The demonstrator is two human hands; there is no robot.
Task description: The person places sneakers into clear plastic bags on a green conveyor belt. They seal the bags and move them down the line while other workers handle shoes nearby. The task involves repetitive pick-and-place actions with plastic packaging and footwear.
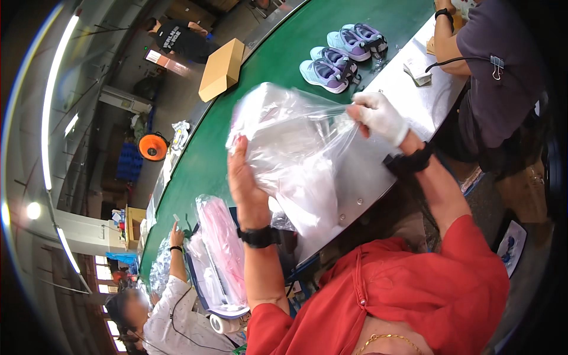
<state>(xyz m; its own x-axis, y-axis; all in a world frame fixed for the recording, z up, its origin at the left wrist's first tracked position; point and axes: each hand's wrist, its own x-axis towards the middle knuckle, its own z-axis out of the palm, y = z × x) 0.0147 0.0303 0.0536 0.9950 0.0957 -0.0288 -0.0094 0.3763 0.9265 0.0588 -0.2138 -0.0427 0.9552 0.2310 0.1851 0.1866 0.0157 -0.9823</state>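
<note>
A clear plastic bag (307, 133) is stretched out in front of me above a metal work surface. Inside or behind its film is a pale, box-like bulk, blurred by glare, so I cannot tell its kind. My left hand (245, 186), bare, grips the bag's left side, with its far fingers partly hidden. On the right, my right hand (381, 118) wears a white glove with bare fingertips and pinches the bag's edge, pulling the film taut. White sheeting (313, 204) hangs below the bag over the metal surface.
Light blue and purple sneakers (324, 72) stand on the green conveyor belt (195, 171) beyond. A tan carton (222, 70) sits at its far edge. Left of me is a bin of pink and clear plastic bags (222, 242). Co-workers sit at right (503, 77) and lower left (177, 313).
</note>
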